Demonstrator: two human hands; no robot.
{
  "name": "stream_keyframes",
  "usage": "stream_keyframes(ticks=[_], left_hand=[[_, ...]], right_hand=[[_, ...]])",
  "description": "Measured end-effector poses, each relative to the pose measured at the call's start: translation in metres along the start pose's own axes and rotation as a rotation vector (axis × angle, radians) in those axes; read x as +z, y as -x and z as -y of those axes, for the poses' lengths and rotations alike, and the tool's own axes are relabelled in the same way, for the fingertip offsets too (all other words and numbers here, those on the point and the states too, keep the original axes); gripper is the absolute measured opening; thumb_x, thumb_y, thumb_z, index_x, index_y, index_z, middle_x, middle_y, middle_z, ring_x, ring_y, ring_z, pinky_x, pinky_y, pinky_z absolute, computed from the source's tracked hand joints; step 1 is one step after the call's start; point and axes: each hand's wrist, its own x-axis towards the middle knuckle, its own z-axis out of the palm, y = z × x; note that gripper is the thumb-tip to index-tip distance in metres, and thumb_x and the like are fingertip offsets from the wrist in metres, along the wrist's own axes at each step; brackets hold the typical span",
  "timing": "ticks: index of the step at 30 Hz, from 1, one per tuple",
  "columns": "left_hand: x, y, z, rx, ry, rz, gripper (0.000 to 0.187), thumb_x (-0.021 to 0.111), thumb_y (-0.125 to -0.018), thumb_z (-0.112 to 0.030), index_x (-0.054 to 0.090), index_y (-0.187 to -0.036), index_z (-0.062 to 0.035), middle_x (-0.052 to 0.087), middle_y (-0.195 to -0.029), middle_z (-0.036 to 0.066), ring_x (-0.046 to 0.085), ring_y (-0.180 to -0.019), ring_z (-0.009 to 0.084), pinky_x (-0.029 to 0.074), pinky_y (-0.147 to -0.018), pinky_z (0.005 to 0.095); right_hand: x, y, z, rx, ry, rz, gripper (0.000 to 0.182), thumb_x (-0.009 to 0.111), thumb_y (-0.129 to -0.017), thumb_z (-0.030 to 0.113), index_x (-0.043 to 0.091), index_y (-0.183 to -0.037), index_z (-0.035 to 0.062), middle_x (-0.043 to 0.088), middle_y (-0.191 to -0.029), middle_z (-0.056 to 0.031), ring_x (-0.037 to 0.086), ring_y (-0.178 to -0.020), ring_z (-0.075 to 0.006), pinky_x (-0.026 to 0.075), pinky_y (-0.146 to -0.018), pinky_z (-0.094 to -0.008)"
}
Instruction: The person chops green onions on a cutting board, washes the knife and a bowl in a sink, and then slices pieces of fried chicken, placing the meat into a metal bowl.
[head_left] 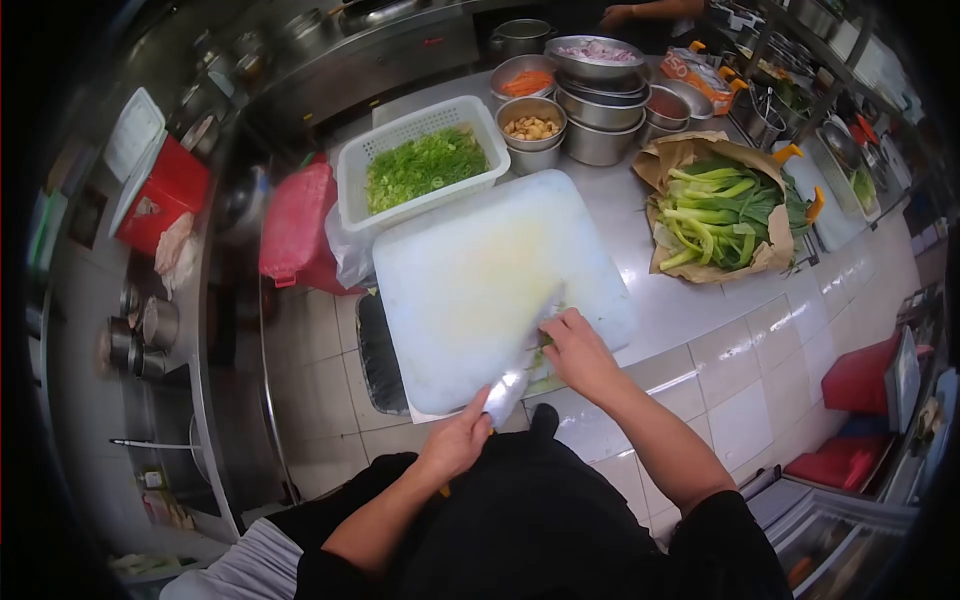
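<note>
My left hand (457,440) is closed around the handle end of a knife (508,390), whose blade slants up and right over the white cutting board (440,290). My right hand (573,345) is beside the blade near the board's right edge, fingers bent together; what they hold, if anything, is too small to name. Small green scraps (540,368) lie between the blade and my right hand. Behind the board sits a white perforated basket (352,190) of chopped greens (425,168). Leafy green stalks (715,210) lie in an open brown paper bag (770,258) at the right.
Stacked metal bowls (600,130) stand behind the board, beside bowls of carrot shreds (527,83) and light brown pieces (531,128). A red lidded bin (298,225) is at the left. Another person's hand (617,15) shows at the top.
</note>
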Motion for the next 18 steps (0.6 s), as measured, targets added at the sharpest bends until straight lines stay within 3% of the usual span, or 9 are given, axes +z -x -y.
stream_keyframes(ticks=[2,4,8,10,11,13,16,17,18], left_hand=[[-0.003,-0.005,-0.009,-0.007,0.023,0.099,0.055,0.053,-0.105,-0.029,0.04,-0.157,-0.0169,0.07,-0.111,0.028,0.066,-0.105,0.0472,0.052,-0.093,0.0467],[-0.001,-0.012,0.005,0.024,0.138,0.117,0.055,0.054,-0.105,-0.029,0.04,-0.157,-0.0161,0.072,-0.104,0.025,0.07,-0.093,0.0409,0.055,-0.085,0.0438],[-0.048,-0.013,-0.001,-0.123,0.405,0.145,0.056,0.056,-0.105,-0.028,0.041,-0.158,-0.0159,0.068,-0.082,0.01,0.067,-0.065,0.0202,0.056,-0.066,0.0347],[-0.086,-0.026,0.002,-0.097,0.478,0.028,0.057,0.056,-0.105,-0.027,0.04,-0.158,-0.0138,0.058,-0.075,0.001,0.056,-0.055,0.0091,0.052,-0.056,0.0293],[-0.107,-0.038,0.013,-0.043,0.501,-0.027,0.057,0.056,-0.105,-0.026,0.04,-0.158,-0.012,0.058,-0.076,0.002,0.057,-0.056,0.0107,0.052,-0.056,0.0294],[-0.152,-0.069,0.017,-0.006,0.551,-0.098,0.06,0.056,-0.102,-0.023,0.039,-0.158,-0.0079,0.06,-0.078,0.004,0.058,-0.057,0.0126,0.052,-0.058,0.0297],[-0.213,-0.112,0.032,-0.001,0.59,-0.1,0.066,0.057,-0.097,-0.02,0.036,-0.158,-0.004,0.063,-0.083,0.006,0.059,-0.06,0.0136,0.053,-0.06,0.0308],[-0.225,-0.126,0.041,0.018,0.597,-0.094,0.068,0.058,-0.096,-0.019,0.035,-0.158,-0.0032,0.064,-0.084,0.007,0.06,-0.061,0.0139,0.053,-0.061,0.0312],[-0.235,-0.133,0.049,0.052,0.582,-0.094,0.069,0.058,-0.095,-0.019,0.035,-0.158,-0.0025,0.065,-0.085,0.007,0.061,-0.062,0.0141,0.054,-0.061,0.0315]], right_hand=[[-0.003,-0.002,-0.009,0.006,-0.041,-0.04,0.024,0.072,-0.086,0.005,0.069,-0.11,0.0024,0.062,-0.11,-0.0179,0.062,-0.098,-0.0394,0.052,-0.091,-0.0463],[-0.007,-0.008,-0.007,0.031,-0.07,-0.073,0.013,0.071,-0.085,0.005,0.07,-0.098,0.0025,0.065,-0.099,-0.0177,0.064,-0.092,-0.04,0.053,-0.087,-0.0473],[-0.011,-0.067,0.012,-0.229,0.105,-0.044,0.005,0.069,-0.084,0.005,0.069,-0.088,0.0023,0.067,-0.09,-0.0184,0.063,-0.09,-0.0404,0.053,-0.082,-0.0476],[-0.023,-0.134,0.044,-0.337,0.176,0.029,0.006,0.067,-0.084,0.006,0.069,-0.088,0.0019,0.067,-0.09,-0.019,0.063,-0.09,-0.0412,0.052,-0.082,-0.048],[-0.031,-0.166,0.066,-0.384,0.19,0.073,0.008,0.066,-0.084,0.008,0.068,-0.089,0.0016,0.067,-0.09,-0.0199,0.063,-0.091,-0.0419,0.052,-0.083,-0.0485],[-0.037,-0.217,0.097,-0.469,0.098,-0.038,0.035,0.068,-0.091,0.019,0.067,-0.122,0.0032,0.065,-0.118,-0.0257,0.063,-0.11,-0.0424,0.052,-0.093,-0.0461],[-0.025,-0.241,0.145,-0.528,0.251,0.047,0.048,0.068,-0.096,0.032,0.062,-0.135,0.0044,0.059,-0.135,-0.0272,0.058,-0.122,-0.0442,0.049,-0.103,-0.0473],[-0.012,-0.232,0.155,-0.505,0.316,0.15,0.057,0.063,-0.098,0.048,0.06,-0.141,0.0111,0.045,-0.152,-0.0284,0.042,-0.14,-0.048,0.035,-0.116,-0.0551],[0.0,-0.223,0.163,-0.505,0.388,0.203,0.059,0.06,-0.098,0.051,0.058,-0.144,0.0143,0.037,-0.157,-0.0275,0.035,-0.144,-0.0481,0.029,-0.118,-0.0574]])
